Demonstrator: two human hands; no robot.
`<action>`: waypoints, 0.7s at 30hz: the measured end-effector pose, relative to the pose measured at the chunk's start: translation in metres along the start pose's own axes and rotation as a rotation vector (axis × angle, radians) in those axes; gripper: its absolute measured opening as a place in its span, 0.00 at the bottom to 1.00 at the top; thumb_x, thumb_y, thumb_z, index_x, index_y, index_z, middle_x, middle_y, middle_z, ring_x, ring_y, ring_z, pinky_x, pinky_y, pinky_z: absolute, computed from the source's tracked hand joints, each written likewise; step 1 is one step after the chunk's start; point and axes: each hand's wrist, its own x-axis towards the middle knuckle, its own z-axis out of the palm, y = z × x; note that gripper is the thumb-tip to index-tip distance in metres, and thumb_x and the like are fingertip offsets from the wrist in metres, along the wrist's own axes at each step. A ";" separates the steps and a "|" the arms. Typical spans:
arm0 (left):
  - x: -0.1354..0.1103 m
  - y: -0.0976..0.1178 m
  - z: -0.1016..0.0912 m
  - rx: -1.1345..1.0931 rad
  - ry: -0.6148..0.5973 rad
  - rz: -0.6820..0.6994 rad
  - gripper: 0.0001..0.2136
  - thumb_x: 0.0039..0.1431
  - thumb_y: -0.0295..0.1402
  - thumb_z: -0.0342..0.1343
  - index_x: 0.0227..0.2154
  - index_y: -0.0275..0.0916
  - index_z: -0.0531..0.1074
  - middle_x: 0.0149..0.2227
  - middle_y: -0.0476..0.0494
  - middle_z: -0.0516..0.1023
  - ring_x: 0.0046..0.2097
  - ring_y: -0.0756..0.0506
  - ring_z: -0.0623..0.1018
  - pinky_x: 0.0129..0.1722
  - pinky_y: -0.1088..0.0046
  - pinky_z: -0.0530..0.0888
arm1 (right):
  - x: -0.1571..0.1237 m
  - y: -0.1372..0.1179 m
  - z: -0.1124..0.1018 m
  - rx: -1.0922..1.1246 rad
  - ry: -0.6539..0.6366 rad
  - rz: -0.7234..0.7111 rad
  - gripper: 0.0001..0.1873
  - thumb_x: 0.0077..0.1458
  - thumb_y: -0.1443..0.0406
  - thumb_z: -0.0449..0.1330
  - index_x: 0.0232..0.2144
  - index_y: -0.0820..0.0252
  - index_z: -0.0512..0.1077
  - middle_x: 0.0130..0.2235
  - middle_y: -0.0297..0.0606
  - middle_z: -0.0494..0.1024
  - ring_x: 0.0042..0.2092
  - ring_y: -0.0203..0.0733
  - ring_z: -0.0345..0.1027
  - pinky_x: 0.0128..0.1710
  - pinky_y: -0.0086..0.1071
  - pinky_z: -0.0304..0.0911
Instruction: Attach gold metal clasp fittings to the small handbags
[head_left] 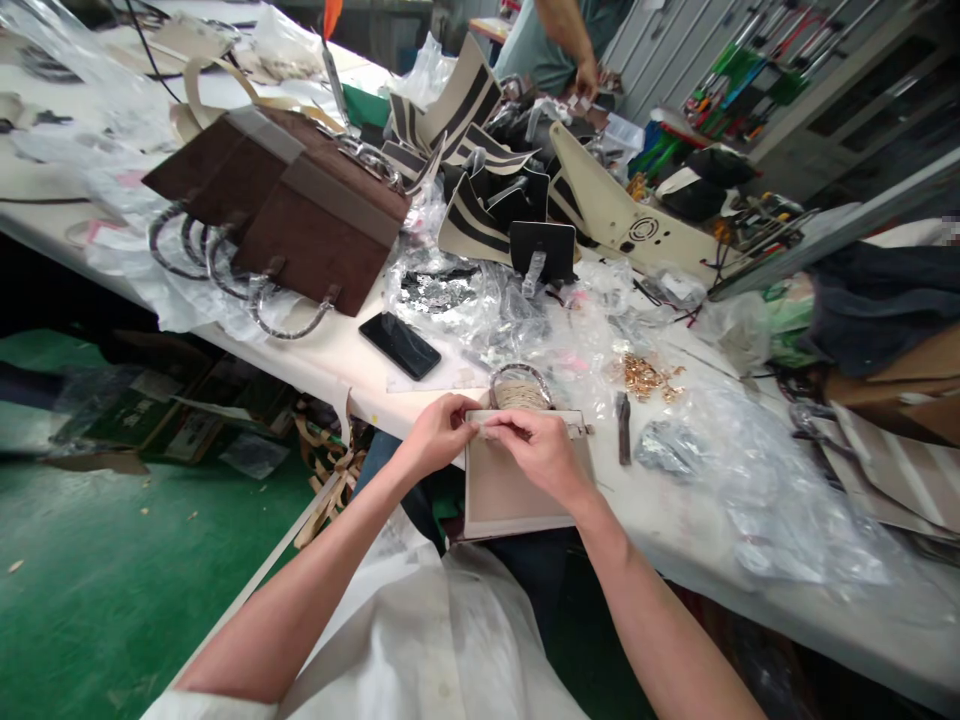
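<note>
A beige handbag [517,497] with a curved, dark patterned handle [520,370] rests at the table's front edge, close against my body. My left hand [439,438] is closed in a pinch at its upper left corner. Fingertips of my right hand [541,452] are pressed together on the same top edge, almost touching the left ones. Whatever small piece lies between the right fingertips is too hidden to name. A metal fitting [580,430] shows at the bag's upper right. Beige cord or rope [523,392] lies inside the handle's loop.
Left are brown handbags [322,220] and a black phone [400,345]. To the right lie gold metal pieces [651,378], a dark narrow tool [624,428] and plastic bags [795,500]. Striped bag panels [472,215] stand behind. Another person's hand [587,80] is at the far side.
</note>
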 end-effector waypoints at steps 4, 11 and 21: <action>0.001 -0.008 0.001 -0.008 0.004 0.021 0.15 0.62 0.31 0.64 0.51 0.37 0.84 0.38 0.45 0.81 0.39 0.43 0.78 0.40 0.68 0.72 | -0.002 0.003 0.001 0.037 -0.006 0.055 0.06 0.70 0.62 0.69 0.44 0.50 0.88 0.42 0.36 0.89 0.40 0.48 0.82 0.43 0.38 0.75; 0.001 -0.008 0.001 -0.016 -0.001 0.023 0.14 0.64 0.32 0.65 0.52 0.37 0.84 0.43 0.42 0.85 0.42 0.42 0.80 0.43 0.67 0.74 | 0.001 -0.005 0.006 -0.037 -0.001 -0.035 0.09 0.73 0.62 0.65 0.44 0.52 0.87 0.42 0.40 0.87 0.43 0.49 0.81 0.45 0.40 0.74; 0.002 -0.009 0.002 -0.021 -0.001 0.028 0.12 0.63 0.32 0.65 0.49 0.37 0.84 0.43 0.42 0.85 0.42 0.42 0.80 0.43 0.67 0.74 | -0.002 0.004 0.018 -0.086 0.087 -0.095 0.06 0.73 0.64 0.67 0.47 0.53 0.86 0.45 0.41 0.83 0.44 0.47 0.79 0.46 0.38 0.74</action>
